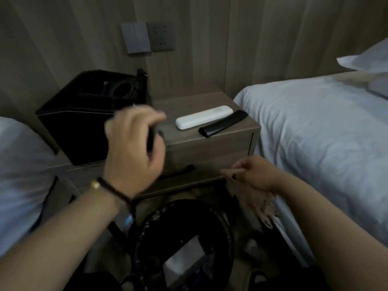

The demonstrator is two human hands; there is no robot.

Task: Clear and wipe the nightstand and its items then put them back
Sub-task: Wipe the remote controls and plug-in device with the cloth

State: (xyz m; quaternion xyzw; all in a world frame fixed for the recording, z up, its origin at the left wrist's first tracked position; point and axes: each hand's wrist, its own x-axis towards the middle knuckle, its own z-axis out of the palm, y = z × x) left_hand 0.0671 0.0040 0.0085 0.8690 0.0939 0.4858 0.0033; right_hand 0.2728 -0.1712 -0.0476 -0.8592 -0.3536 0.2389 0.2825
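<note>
Black tray (84, 120) gripped by left hand (134, 143); right hand (255, 175) seemingly clutching cloth (262, 208) below nightstand (210, 145) edge.

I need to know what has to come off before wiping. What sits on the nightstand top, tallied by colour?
White: 1, the white remote
Black: 2, the black remote and the black organizer tray
Total: 3 on the nightstand

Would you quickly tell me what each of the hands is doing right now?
Left hand: grips the corner of the black rectangular organiser tray.
Right hand: holds a crumpled beige cloth.
</note>
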